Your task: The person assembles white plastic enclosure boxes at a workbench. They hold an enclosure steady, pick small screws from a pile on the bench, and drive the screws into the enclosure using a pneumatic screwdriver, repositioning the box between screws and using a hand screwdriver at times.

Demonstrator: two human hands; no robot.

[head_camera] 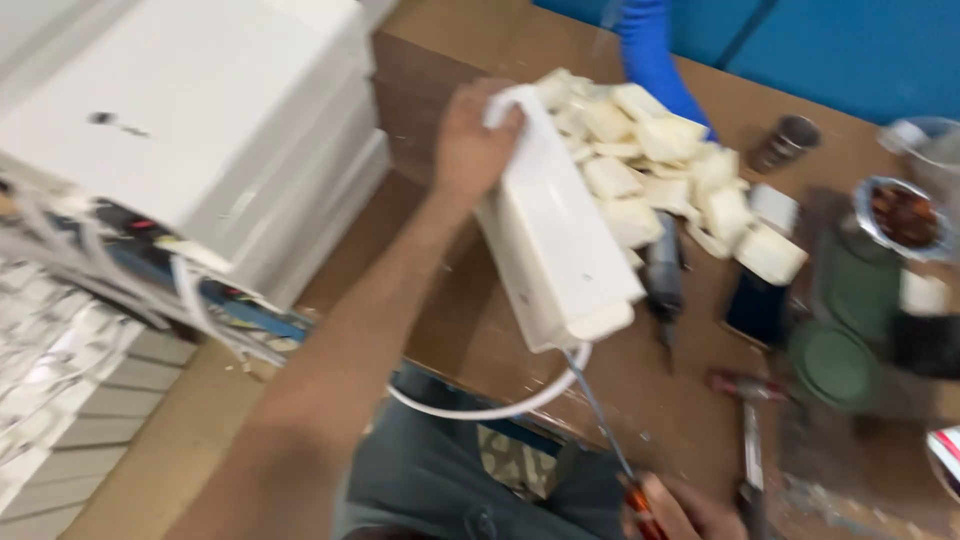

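My left hand point(468, 145) grips the far end of a long white plastic casing point(553, 235), holding it tilted over the brown table point(440, 300). A white cable point(490, 408) loops out from the casing's near end. My right hand point(680, 508), at the bottom edge, holds a screwdriver point(605, 420) with a red and black handle; its thin shaft points up into the near end of the casing.
A pile of small white plastic blocks point(660, 170) lies behind the casing. A large white appliance with exposed wires point(190, 150) sits at the left. A dark phone point(755, 305), green round lids point(835, 360), a metal bowl point(900, 215), pliers point(750, 440) and a blue hose point(650, 50) fill the right side.
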